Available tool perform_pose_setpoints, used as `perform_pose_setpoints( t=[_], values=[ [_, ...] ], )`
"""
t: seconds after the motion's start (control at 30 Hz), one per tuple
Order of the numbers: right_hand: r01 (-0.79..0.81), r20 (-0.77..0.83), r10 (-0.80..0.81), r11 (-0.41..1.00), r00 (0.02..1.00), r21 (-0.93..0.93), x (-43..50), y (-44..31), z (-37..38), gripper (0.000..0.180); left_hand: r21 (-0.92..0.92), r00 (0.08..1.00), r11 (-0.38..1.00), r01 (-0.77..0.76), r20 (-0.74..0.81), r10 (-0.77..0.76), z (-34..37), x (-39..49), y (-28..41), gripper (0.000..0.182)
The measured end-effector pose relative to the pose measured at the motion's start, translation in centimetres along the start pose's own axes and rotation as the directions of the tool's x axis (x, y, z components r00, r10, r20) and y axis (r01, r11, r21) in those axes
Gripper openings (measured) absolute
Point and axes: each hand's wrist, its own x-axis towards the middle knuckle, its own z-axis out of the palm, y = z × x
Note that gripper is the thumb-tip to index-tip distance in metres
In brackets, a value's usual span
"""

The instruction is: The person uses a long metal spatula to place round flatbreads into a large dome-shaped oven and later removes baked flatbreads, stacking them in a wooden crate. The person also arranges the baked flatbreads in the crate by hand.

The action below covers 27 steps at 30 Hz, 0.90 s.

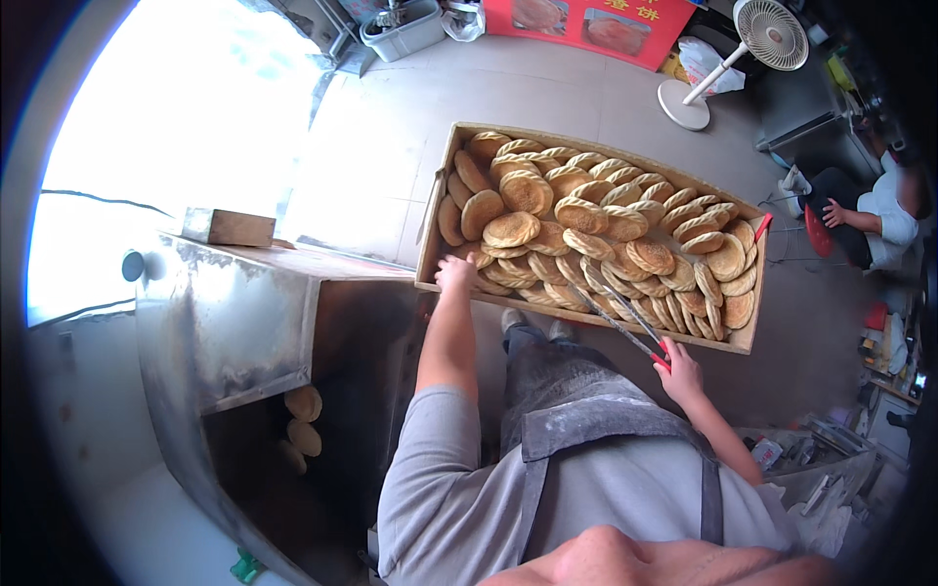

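Note:
Before me stands a long wooden tray [608,139] filled with overlapping round flatbreads [526,192] with braided rims and browned centres. My left hand [456,272] reaches over the tray's near left corner and touches or lies beside the breads there; whether the fingers grip one is not plain. My right hand [679,366] holds metal tongs [623,322] by their red handles, below the tray's near edge. The arms of the tongs extend over the near rows of bread, their tips apart. Left of me, several more flatbreads [304,437] show in the dark opening of a metal oven [249,315].
A small wooden box [238,228] sits on the oven top. Beyond the tray stand a white fan [685,106], a grey plastic bin [404,33] and a red poster board [586,26]. A seated person [868,212] is at the right. Cluttered surfaces lie at lower right.

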Motion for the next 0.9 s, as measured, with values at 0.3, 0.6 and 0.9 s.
perform_pose_setpoints(
  t=[0.3, 0.6, 0.9],
  values=[
    [-0.086, -0.002, 0.086, 0.996, 0.996, 0.015, -0.4, -1.3, 0.2, 0.058, -0.640, 0.966, 0.758, 0.126, 0.253, 0.053, 6.6, 9.0, -3.6, 0.061],
    [-0.016, -0.060, 0.025, 0.989, 0.998, 0.146, 0.7, -4.0, 0.8, 0.055, -0.859, 0.849, -0.103, 0.502, 0.512, -0.134, 5.9, 1.2, 2.1, 0.070],
    [-0.013, -0.054, 0.019, 0.994, 0.998, 0.112, 1.1, -4.0, -0.4, 0.057, -0.792, 0.791, -0.007, 0.611, 0.610, 0.037, 6.9, -2.5, 5.3, 0.063]
  ],
)
